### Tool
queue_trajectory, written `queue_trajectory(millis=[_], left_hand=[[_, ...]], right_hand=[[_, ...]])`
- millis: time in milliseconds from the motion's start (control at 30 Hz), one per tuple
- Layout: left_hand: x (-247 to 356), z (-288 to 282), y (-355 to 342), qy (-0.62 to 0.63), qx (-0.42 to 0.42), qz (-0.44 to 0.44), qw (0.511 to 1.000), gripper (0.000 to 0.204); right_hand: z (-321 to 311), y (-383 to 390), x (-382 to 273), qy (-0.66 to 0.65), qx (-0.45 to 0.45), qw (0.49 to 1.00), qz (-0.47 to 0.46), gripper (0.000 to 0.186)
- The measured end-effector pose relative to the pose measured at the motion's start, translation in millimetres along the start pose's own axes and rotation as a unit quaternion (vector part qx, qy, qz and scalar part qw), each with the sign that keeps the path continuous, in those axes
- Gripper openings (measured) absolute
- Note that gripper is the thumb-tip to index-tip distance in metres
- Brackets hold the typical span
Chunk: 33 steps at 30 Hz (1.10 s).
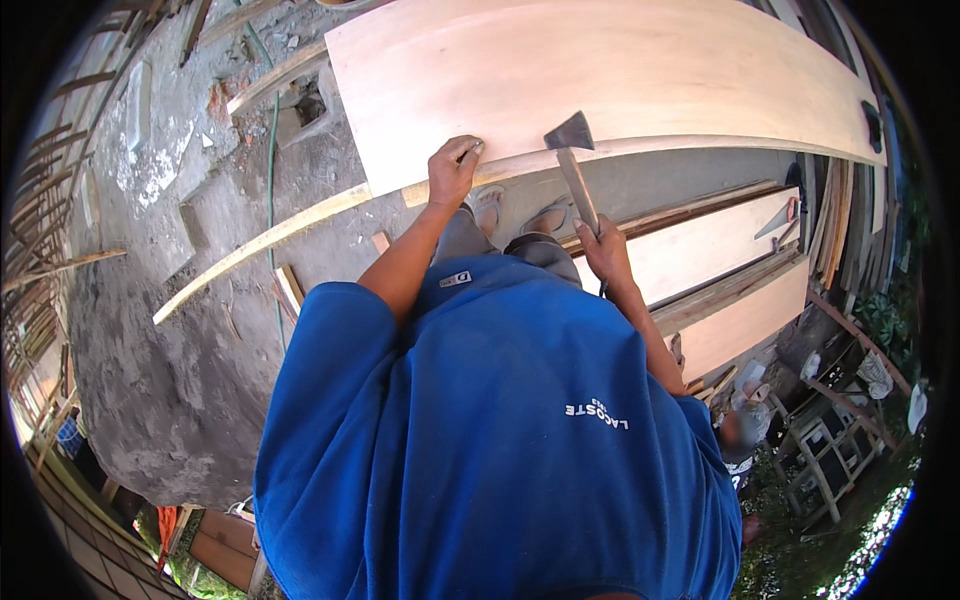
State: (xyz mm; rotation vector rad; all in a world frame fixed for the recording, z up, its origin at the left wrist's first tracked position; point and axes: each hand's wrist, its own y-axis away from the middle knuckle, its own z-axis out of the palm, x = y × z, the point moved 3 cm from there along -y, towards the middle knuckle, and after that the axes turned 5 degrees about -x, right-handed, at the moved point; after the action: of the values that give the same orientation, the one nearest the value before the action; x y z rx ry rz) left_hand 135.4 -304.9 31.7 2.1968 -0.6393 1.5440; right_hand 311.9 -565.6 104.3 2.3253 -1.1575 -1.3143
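My right hand (605, 252) grips the hammer (574, 160) low on its handle, head-heavy; left hand (452, 170) pinches something tiny against the stiff plywood (600, 70).

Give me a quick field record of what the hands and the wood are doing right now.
left hand: pinching something small, too small to tell, against the wooden strip along the near edge of the plywood sheet
right hand: closed around the wooden handle of the hammer
hammer head: raised just above the strip, to the right of the left hand
plywood sheet: large, pale, lying flat across the top of the view
ground: rough concrete, with boards stacked to the right
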Motion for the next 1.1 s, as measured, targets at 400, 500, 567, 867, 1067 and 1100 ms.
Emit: queue_trajectory(millis=[400,500,567,867,1067,1100], left_hand=[[-9.4,2.6,4.0,-0.077,-0.03,0.103,0.991,0.015],[-7.9,3.2,5.0,-0.104,-0.017,0.101,0.989,0.016],[-7.1,4.7,3.8,-0.083,-0.031,0.069,0.994,0.016],[-16.6,-25.2,13.4,-0.135,-0.017,0.078,0.988,0.049],[-45.4,-86.4,24.0,-0.423,-0.017,-0.017,0.906,0.068],[-48.6,-87.0,32.3,-0.442,-0.028,-0.004,0.897,0.069]], right_hand=[[-1.2,-4.1,-92.8,0.144,-0.035,0.984,-0.1,0.038],[14.0,-13.1,-69.3,0.2,-0.052,0.974,-0.092,0.038],[14.5,-17.3,-62.8,0.219,-0.066,0.97,-0.084,0.038],[23.5,-8.6,-63.2,0.122,0.015,0.983,-0.135,0.033],[10.7,-11.2,-87.8,0.143,-0.009,0.983,-0.116,0.032],[2.5,1.2,-102.0,0.145,-0.014,0.983,-0.111,0.032]])
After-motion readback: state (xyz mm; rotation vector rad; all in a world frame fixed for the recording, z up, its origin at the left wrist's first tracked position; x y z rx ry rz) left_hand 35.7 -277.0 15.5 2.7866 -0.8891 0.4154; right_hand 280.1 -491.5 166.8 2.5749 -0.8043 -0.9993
